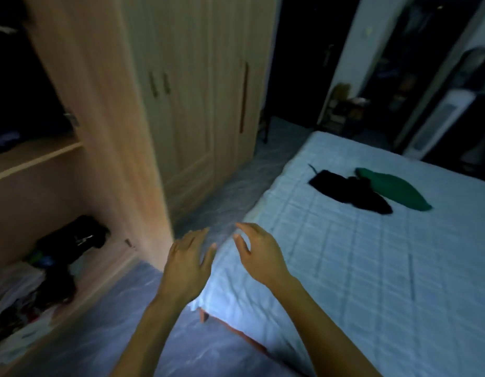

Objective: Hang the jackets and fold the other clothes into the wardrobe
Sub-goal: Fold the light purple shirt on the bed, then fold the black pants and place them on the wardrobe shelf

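A: Both forearms reach out low in the view, with the left hand [188,257] and the right hand [259,254] side by side over the near corner of the bed [344,281]. What are they holding?

B: Nothing. The fingers [201,233] of each hand are spread and relaxed, released, and touch no cloth.

A: Where are the clothes, then?

B: Two pieces lie on the bed's pale quilted cover, well apart from the hands, toward the far side. One is a crumpled black garment [350,191] and the other a green garment [396,190] just behind it. They touch or overlap at one edge. I cannot tell whether either is a jacket.

A: And the wardrobe [105,131]?

B: To the left, with one section standing open. It has a shelf [32,159] above and a heap of dark clothes [70,240] at the bottom.

A: How would those two pieces handle?

B: Soft and light, I'd judge, and limp enough to sag and trail. They are best taken by the shoulders or waistband with both hands, so the cloth hangs flat for folding. The black one lies nearer, so it looks the likelier first pick, a reach across the bed.
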A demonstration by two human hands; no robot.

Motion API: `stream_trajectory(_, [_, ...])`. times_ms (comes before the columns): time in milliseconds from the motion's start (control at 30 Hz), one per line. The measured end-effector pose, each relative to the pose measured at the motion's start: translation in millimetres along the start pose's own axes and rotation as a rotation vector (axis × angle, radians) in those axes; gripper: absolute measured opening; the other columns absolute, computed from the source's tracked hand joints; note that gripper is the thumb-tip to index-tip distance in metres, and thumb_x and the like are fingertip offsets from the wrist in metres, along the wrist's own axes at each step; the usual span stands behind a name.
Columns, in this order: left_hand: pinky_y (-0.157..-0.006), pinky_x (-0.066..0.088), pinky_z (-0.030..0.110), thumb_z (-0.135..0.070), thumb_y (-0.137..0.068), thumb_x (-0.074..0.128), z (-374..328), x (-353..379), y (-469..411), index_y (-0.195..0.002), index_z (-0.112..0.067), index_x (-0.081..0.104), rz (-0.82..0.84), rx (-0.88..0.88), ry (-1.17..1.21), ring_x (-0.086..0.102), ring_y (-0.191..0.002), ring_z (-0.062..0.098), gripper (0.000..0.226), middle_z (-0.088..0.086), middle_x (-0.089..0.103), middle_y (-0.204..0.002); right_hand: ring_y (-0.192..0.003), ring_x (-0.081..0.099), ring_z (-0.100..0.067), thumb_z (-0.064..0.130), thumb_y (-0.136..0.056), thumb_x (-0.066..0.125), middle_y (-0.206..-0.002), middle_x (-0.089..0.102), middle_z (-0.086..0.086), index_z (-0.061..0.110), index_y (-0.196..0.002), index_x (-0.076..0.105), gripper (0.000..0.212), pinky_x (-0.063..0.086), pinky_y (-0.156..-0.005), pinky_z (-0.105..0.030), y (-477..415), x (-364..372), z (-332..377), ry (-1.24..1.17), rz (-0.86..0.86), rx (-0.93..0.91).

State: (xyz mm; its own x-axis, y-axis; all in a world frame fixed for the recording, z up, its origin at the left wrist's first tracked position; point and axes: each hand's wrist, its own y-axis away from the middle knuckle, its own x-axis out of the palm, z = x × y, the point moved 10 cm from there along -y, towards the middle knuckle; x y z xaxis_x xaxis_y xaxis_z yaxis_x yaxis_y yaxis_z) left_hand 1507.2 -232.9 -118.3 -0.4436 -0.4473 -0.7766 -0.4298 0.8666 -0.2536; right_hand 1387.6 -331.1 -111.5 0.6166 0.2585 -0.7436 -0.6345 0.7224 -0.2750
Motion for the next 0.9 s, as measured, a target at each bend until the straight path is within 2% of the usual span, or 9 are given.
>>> stream_trajectory(100, [-0.100,0.042,0.038,-0.057,-0.091,0.032,-84.3,71.0,1.3,-0.128,-0.013,0.056,0.080,0.078,0.068,0.055,-0.115,0.023,0.062,0.004,0.060,-0.127,-0.111,0.058,-0.018,0.035,-0.098,0.045,-0.124,0.062,-0.005,0.014,-0.126,0.058,0.038,0.041,-0.095,-0.024,51.1,-73.6,-79.8,0.024,-0.061,0.096])
stream_trajectory(233, [-0.105,0.039,0.044,-0.062,-0.089,0.030,-196.7,155.4,8.3,-0.130,-0.013,0.054,0.175,0.155,0.138,0.053,-0.120,0.022,0.068,0.005,0.058,-0.130,-0.115,0.056,-0.018,0.032,-0.098,0.048,-0.127,0.061,-0.003,0.015,-0.127,0.059,0.035,0.038,-0.098,-0.024,117.1,-183.5,-180.7,0.091,-0.188,0.224])
stream_trajectory(433, [-0.112,0.029,0.041,-0.065,-0.088,0.025,-314.5,233.3,0.0,-0.138,-0.020,0.044,0.314,0.256,0.115,0.043,-0.130,0.015,0.070,-0.003,0.049,-0.140,-0.117,0.054,-0.013,0.036,-0.098,0.045,-0.129,0.059,0.002,0.019,-0.128,0.058,0.036,0.035,-0.097,-0.019,168.4,-287.0,-274.2,0.082,-0.285,0.365])
stream_trajectory(633, [-0.112,0.029,0.037,-0.065,-0.087,0.025,-355.4,285.0,-35.7,-0.138,-0.022,0.043,0.372,0.311,0.085,0.042,-0.129,0.012,0.070,-0.005,0.048,-0.140,-0.120,0.051,-0.010,0.038,-0.098,0.043,-0.130,0.057,0.006,0.022,-0.130,0.055,0.037,0.035,-0.102,-0.021,164.1,-305.0,-334.1,0.061,-0.290,0.425])
stream_trajectory(767, [-0.112,0.027,0.034,-0.068,-0.086,0.022,-365.1,322.6,-81.4,-0.140,-0.023,0.041,0.408,0.338,0.091,0.040,-0.130,0.011,0.073,-0.005,0.046,-0.141,-0.119,0.051,-0.009,0.037,-0.098,0.045,-0.130,0.057,0.006,0.022,-0.130,0.055,0.037,0.033,-0.099,-0.016,130.4,-309.7,-369.7,0.109,-0.250,0.441])
stream_trajectory(900, [-0.113,0.025,0.035,-0.051,-0.094,0.036,-373.0,358.6,-147.9,-0.141,-0.020,0.040,0.425,0.337,0.129,0.038,-0.133,0.014,0.056,-0.002,0.044,-0.143,-0.118,0.053,-0.011,0.037,-0.098,0.045,-0.130,0.058,0.004,0.021,-0.130,0.055,0.037,0.037,-0.099,-0.022,77.2,-319.7,-405.7,0.165,-0.205,0.460])
